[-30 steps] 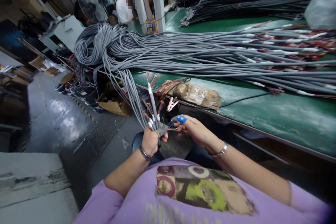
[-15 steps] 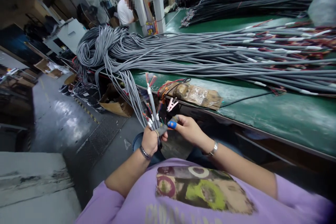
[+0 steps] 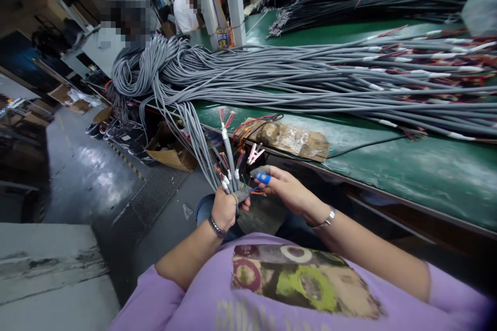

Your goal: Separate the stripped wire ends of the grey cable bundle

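Several grey cables (image 3: 230, 158) with white collars and thin coloured wire ends stand up out of my left hand (image 3: 227, 207), which is closed around them below the ends. A grey covering wraps one of its fingers. Just to the right, my right hand (image 3: 285, 189) has its thumb and index finger close together, with a blue wrap on the thumb and a grey cover on the index finger. Thin coloured wires (image 3: 258, 193) stick out from the left hand towards it. Whether a fine wire lies between the right fingertips is too small to tell.
A large pile of grey cables (image 3: 248, 75) covers the green table (image 3: 373, 165). Near its edge lie a wooden board (image 3: 303, 140) and a pink clip (image 3: 255, 154). A cardboard box (image 3: 171, 150) is below left. A person in white (image 3: 185, 13) is at the back.
My right hand has moved a little right, away from my left hand, and more of the coloured wires shows between them. My left hand still holds the cables.
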{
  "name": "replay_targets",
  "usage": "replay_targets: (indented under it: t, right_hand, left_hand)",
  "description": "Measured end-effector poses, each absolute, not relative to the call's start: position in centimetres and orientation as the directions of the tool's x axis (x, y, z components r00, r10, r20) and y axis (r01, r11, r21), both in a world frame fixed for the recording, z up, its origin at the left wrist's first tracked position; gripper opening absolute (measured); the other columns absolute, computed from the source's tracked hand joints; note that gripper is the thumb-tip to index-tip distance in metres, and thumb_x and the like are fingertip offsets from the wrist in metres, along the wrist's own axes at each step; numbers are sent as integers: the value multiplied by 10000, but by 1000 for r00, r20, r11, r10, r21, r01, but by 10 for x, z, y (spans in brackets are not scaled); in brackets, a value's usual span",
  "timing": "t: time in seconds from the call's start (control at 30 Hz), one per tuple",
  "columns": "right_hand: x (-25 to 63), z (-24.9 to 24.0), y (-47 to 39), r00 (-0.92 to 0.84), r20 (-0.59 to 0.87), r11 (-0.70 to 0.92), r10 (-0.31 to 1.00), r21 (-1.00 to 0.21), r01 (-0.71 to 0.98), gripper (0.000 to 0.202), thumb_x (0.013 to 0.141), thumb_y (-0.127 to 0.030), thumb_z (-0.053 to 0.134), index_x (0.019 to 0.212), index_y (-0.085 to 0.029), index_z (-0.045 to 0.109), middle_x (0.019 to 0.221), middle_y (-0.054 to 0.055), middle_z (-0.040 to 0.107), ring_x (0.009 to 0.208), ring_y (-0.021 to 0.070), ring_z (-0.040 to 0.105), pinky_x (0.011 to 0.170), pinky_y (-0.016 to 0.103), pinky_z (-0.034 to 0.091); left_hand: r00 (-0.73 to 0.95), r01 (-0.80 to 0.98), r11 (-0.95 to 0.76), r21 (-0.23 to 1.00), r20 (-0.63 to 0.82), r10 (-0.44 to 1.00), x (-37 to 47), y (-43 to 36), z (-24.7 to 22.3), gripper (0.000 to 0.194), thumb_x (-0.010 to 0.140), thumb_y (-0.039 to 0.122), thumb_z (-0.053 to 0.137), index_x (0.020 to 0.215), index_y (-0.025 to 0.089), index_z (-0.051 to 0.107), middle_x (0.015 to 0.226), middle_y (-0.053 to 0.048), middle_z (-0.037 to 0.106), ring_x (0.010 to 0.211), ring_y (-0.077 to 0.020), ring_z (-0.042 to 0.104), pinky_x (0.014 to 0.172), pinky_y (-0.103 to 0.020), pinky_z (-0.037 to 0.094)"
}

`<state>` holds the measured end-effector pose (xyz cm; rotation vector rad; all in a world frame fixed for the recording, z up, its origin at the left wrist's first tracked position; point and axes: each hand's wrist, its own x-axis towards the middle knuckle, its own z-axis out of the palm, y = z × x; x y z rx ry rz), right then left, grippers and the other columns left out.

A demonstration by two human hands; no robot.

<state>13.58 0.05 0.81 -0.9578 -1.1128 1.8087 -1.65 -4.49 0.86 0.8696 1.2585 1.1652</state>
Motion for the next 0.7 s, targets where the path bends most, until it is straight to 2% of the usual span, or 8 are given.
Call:
replay_targets:
  t: [0.07,0.27,0.53,0.7]
  right_hand:
    - [130,12,2,-471,-135,-246,872,-952,-183,323,647,-408,736,820,-169,603,754,0,604,665,117,524,630,260,426]
    - [122,15,2,-493,-106,-178,864,-979,-102,311,641,-408,732,663,-159,547,597,-28,554,563,96,465,564,246,377]
    - [122,3,-5,-393,-138,-213,909,-965,-155,283,648,-410,714,666,-175,557,619,-19,582,593,119,505,613,272,404]
    - [123,-1,-3,-287,-250,-332,925,-898,-288,280,645,-402,714,656,-177,548,561,-52,509,519,79,433,522,226,353]
  left_hand:
    - [-70,-153,247,957,-259,963,-14,-46,9,260,635,324,688,514,128,566,441,-4,544,359,-79,458,369,-201,353]
    - [-87,-144,259,955,-273,958,-11,-46,9,221,603,288,685,502,126,573,431,-4,544,349,-81,460,372,-204,363]
    - [-113,-150,220,964,-238,965,-12,-47,6,246,656,299,677,514,131,567,447,3,542,365,-74,465,383,-195,367]
    - [-124,-179,200,963,-224,967,-12,-48,7,270,654,326,696,519,131,568,454,0,542,379,-79,471,377,-194,357]
